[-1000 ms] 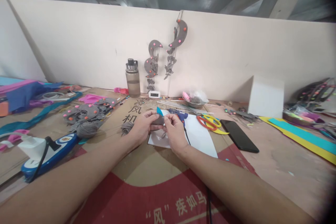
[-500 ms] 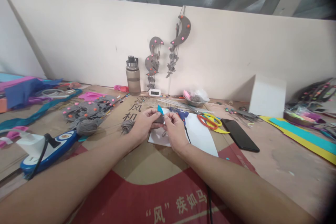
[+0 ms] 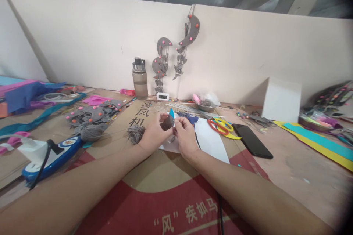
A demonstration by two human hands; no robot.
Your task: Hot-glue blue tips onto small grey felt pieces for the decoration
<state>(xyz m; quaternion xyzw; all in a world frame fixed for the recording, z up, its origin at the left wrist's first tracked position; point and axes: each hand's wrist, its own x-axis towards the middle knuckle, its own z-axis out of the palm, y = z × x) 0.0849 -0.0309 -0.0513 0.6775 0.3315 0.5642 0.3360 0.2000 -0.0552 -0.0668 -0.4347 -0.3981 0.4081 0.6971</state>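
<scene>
Between the thumb and fingers of my left hand (image 3: 154,134) is a small grey felt piece (image 3: 167,122), held upright, with a pointed blue piece (image 3: 171,112) showing behind its top. The fingertips of my right hand (image 3: 186,136) are pinched together at the right edge of the felt; what lies between them is too small to make out. Both hands are above a white sheet (image 3: 212,143). A blue glue gun (image 3: 190,118) lies just behind my right hand, partly hidden. Beside my left wrist sits a ball of grey yarn (image 3: 135,134).
Red and yellow scissors (image 3: 220,126) and a black phone (image 3: 252,141) lie to the right. On the left are a blue power strip (image 3: 52,161) and grey felt ornaments (image 3: 91,115). A bottle (image 3: 140,80) and small clock (image 3: 162,96) stand near the back board.
The felt piece has turned and moved slightly right, showing more of its grey face. My left hand's fingers have opened wider around it; my right hand stays pinched at its edge.
</scene>
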